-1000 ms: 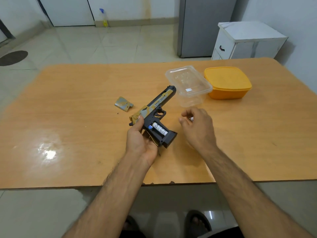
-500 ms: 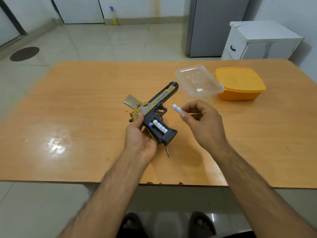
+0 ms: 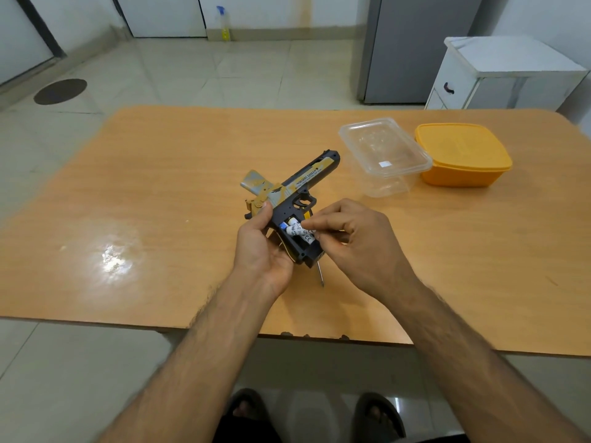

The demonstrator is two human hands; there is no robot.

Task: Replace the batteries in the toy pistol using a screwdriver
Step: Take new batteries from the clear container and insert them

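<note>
Two hands work above the near middle of the table point(image 3: 160, 193). Left hand point(image 3: 260, 251) grips the pistol point(image 3: 295, 195) from the rear, fingers curled round the grip, barrel pointing far-right. Right hand point(image 3: 355, 243) pinches a white battery point(image 3: 302, 231) between thumb and forefinger, its end in the open grip compartment, beside a second battery point(image 3: 293, 222) seated there. Screwdriver point(image 3: 319, 274) tip shows on the table just under the grip. Compartment cover point(image 3: 252, 182) lies just behind the pistol. Far right: clear tub point(image 3: 383, 155), touching an orange lidded box point(image 3: 463, 153).
</note>
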